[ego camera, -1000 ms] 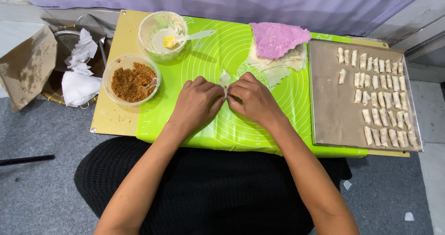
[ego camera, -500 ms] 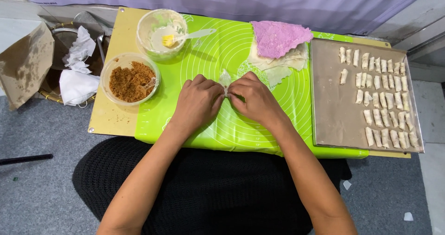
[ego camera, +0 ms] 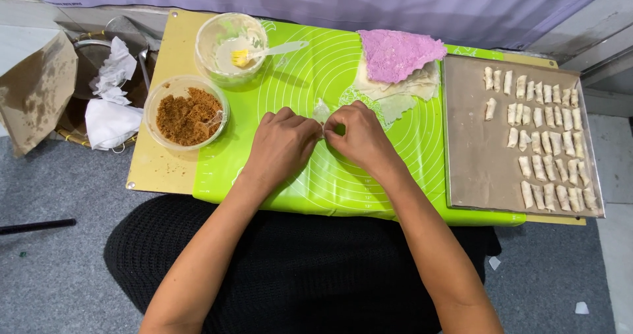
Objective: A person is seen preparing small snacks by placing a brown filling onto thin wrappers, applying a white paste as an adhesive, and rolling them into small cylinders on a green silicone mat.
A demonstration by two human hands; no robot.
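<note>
A small, pale, thin pastry wrapper (ego camera: 321, 112) is pinched between the fingertips of the left hand (ego camera: 280, 143) and right hand (ego camera: 359, 136), equally near, at mid green silicone mat (ego camera: 316, 70)

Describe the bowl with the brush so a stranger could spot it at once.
Start at the green mat and go to its far left corner. The clear bowl there holds a yellow-bristled brush, while its neighbour bowl holds brown crumbly filling.
</note>
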